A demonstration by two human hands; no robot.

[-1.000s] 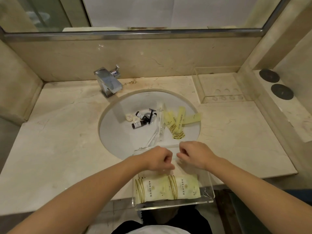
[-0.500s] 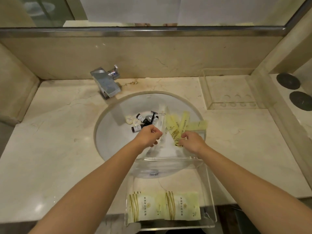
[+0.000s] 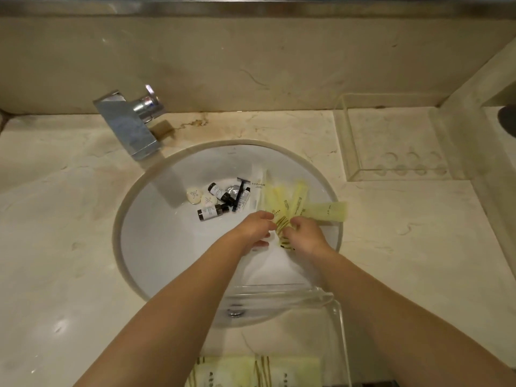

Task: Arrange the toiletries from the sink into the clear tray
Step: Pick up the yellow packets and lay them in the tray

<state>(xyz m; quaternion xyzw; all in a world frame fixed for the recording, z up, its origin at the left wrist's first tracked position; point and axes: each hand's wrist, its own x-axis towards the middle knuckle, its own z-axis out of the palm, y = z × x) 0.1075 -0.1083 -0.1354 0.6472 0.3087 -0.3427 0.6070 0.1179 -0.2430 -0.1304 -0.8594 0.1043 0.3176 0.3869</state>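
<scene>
Several yellow sachets (image 3: 300, 195) lie fanned out in the white sink (image 3: 167, 247), their striped ends gathered between my hands. My left hand (image 3: 255, 230) pinches those ends from the left and my right hand (image 3: 303, 237) curls over them from the right. Left of the sachets lie a white packet (image 3: 258, 185), a black razor (image 3: 240, 191), small dark-capped bottles (image 3: 209, 212) and two round soaps (image 3: 194, 194). The clear tray (image 3: 339, 331) sits at the near edge, overlapping the sink rim, with two yellow packets (image 3: 251, 372) flat inside it.
A chrome faucet (image 3: 128, 124) overhangs the sink's back left. A second clear tray (image 3: 391, 141) stands on the marble counter at the back right, against the wall. A raised ledge runs along the right side. The drain (image 3: 236, 312) shows through the near tray's wall.
Both hands have left the clear tray, reached forward into the sink and closed on the striped ends of the yellow sachets. My head has moved closer to the sink.
</scene>
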